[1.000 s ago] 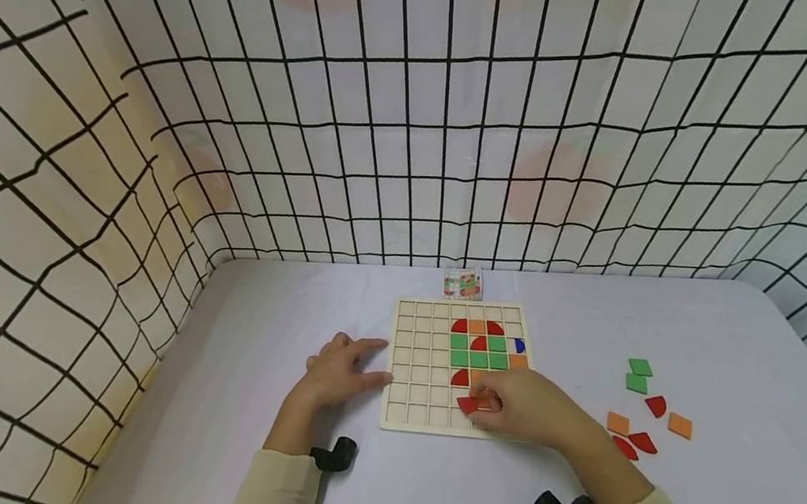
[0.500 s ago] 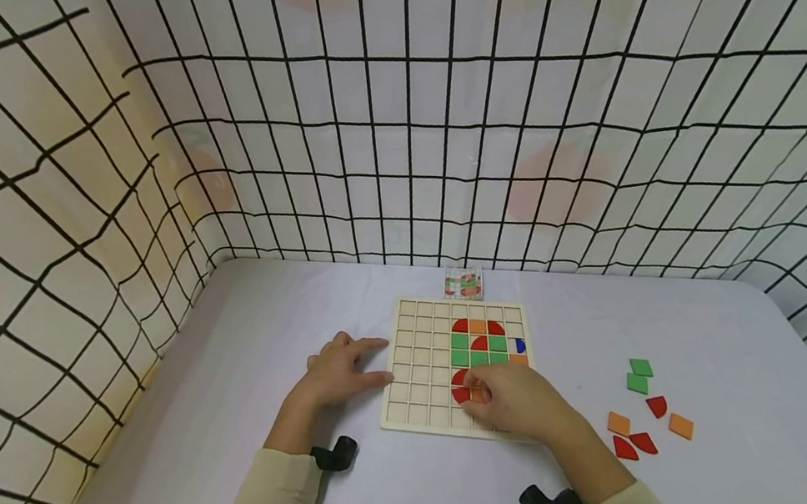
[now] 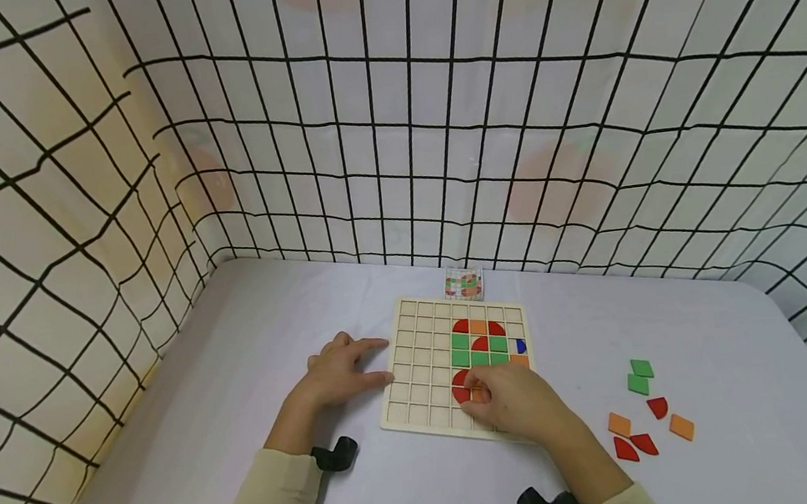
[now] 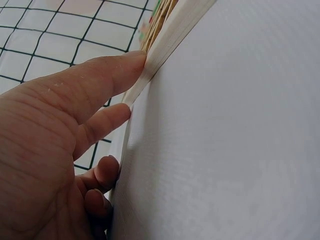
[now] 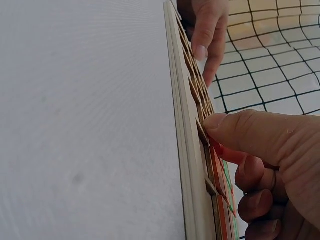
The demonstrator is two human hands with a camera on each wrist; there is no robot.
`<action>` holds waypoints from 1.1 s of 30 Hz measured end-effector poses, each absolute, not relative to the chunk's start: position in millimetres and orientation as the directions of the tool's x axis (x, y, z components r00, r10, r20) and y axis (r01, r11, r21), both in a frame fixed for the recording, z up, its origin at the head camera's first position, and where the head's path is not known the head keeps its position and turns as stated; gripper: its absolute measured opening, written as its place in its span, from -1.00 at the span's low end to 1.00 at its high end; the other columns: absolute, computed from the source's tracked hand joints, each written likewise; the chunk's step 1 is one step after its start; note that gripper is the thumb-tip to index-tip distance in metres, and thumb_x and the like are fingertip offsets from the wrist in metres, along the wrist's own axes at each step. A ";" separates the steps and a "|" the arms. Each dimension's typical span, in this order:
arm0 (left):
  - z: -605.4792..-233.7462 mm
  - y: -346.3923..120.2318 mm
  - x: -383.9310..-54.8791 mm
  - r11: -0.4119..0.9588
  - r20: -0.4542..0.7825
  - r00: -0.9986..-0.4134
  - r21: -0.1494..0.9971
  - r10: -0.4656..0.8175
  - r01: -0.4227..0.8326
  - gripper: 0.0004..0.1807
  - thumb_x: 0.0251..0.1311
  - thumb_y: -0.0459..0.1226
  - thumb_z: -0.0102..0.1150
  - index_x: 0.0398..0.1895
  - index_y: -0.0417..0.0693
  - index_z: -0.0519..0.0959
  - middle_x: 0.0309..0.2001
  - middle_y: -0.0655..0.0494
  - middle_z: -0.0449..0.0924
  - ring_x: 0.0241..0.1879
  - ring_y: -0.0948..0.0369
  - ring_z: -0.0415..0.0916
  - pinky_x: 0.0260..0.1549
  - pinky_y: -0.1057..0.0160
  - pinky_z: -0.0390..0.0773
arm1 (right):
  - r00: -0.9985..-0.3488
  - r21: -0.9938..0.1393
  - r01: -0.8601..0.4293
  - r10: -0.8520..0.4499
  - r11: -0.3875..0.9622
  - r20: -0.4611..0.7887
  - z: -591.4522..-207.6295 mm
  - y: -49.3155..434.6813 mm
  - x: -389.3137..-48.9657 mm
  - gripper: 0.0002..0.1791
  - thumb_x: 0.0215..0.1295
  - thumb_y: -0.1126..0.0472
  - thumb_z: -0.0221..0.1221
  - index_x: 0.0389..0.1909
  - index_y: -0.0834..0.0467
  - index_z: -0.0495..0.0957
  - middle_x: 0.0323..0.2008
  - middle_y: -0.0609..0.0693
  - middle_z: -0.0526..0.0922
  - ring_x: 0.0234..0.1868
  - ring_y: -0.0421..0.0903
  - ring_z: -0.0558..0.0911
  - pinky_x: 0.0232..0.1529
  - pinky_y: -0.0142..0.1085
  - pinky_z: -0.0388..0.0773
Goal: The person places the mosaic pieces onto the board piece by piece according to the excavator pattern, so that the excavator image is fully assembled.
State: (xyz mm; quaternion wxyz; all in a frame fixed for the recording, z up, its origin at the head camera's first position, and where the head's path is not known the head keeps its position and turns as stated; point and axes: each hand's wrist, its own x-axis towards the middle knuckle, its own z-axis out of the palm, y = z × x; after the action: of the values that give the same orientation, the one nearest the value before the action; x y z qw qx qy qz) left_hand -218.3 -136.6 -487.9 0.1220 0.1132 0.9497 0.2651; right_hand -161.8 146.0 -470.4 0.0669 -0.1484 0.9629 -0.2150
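Observation:
A pale wooden grid board [image 3: 420,384] lies on the table with red, orange, green and blue pieces set in its right half. My left hand [image 3: 338,371] steadies the board's left edge with thumb and index fingertips, fingers spread; in the left wrist view the thumb [image 4: 107,75] touches the rim. Over the lower right of the board, my right hand [image 3: 520,401] has thumb and index finger at a red quarter-circle piece [image 3: 461,394], which sits in a cell. Its other fingers are curled in the right wrist view. That hand hides several cells.
Loose green squares [image 3: 639,384], orange squares [image 3: 682,426] and red quarter-circles [image 3: 645,444] lie to the right of the board. A small pattern card [image 3: 464,284] stands behind it. Black wire mesh [image 3: 373,129] encloses the back and sides.
The right hand moved slightly left and brought the tilted red quarter-circle piece down flat into a cell below another red piece. The left hand stayed still.

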 end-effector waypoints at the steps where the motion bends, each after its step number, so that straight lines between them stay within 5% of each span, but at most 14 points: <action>1: -487.9 -136.6 -218.3 0.835 -0.173 -0.944 0.530 0.280 0.151 -0.30 0.12 0.17 0.38 0.36 0.30 0.53 -0.17 0.09 0.41 -0.25 0.18 0.32 -0.21 0.11 0.18 | -0.946 -0.433 -0.262 -0.318 0.863 -0.061 -470.8 146.3 -161.8 -0.78 0.17 0.03 0.45 -0.22 0.00 0.70 -0.64 -0.21 0.40 -0.55 -0.26 0.37 -0.51 -0.37 0.26; 15: -485.8 -137.2 -219.1 0.832 -0.175 -0.944 0.534 0.280 0.148 -0.30 0.12 0.16 0.39 0.36 0.30 0.53 -0.17 0.10 0.42 -0.26 0.18 0.32 -0.24 0.12 0.17 | -0.949 -0.455 -0.263 -0.313 0.851 -0.038 -471.9 146.9 -161.2 -0.81 0.17 0.02 0.45 -0.26 -0.03 0.70 -0.63 -0.23 0.41 -0.53 -0.27 0.38 -0.50 -0.39 0.28; 33: -486.6 -136.4 -218.9 0.835 -0.173 -0.944 0.529 0.282 0.152 -0.30 0.13 0.15 0.39 0.37 0.28 0.53 -0.16 0.08 0.42 -0.26 0.17 0.33 -0.25 0.13 0.17 | -0.976 -0.504 -0.074 -0.167 0.861 -0.142 -457.8 191.3 -164.8 -0.78 0.20 -0.01 0.43 -0.20 -0.05 0.68 -0.61 -0.12 0.40 -0.52 -0.18 0.39 -0.49 -0.33 0.21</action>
State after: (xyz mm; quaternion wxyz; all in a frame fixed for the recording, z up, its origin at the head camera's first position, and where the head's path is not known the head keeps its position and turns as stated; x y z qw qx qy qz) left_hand -218.9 -136.4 -486.6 0.1230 0.1142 0.9498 0.2639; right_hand -164.8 191.3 -457.8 0.0908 -0.0628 0.9602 -0.2565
